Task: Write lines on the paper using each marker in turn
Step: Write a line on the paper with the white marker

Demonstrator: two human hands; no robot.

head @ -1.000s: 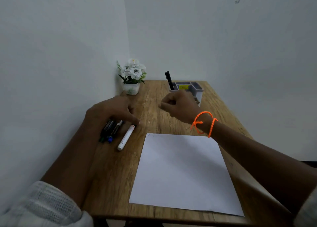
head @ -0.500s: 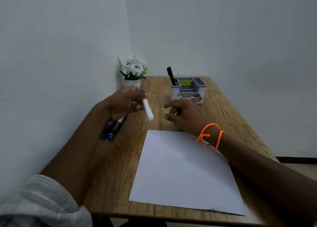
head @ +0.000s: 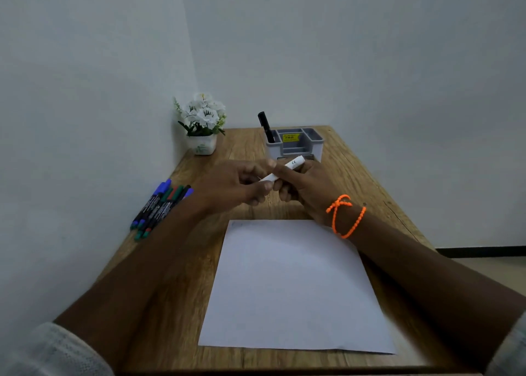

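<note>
both hands gripping the white marker [head: 284,169] above the worktop [head: 250,153] | left hand [head: 236,185] one end, right hand [head: 307,188] the other | paper [head: 293,287] below

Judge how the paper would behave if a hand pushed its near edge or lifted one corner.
The paper is one thin sheet lying flat on the smooth wooden table, so a push would probably slide it rather than crumple it. Nothing rests on it, so it should shift easily. Lifted by a corner, it would likely droop.
</note>
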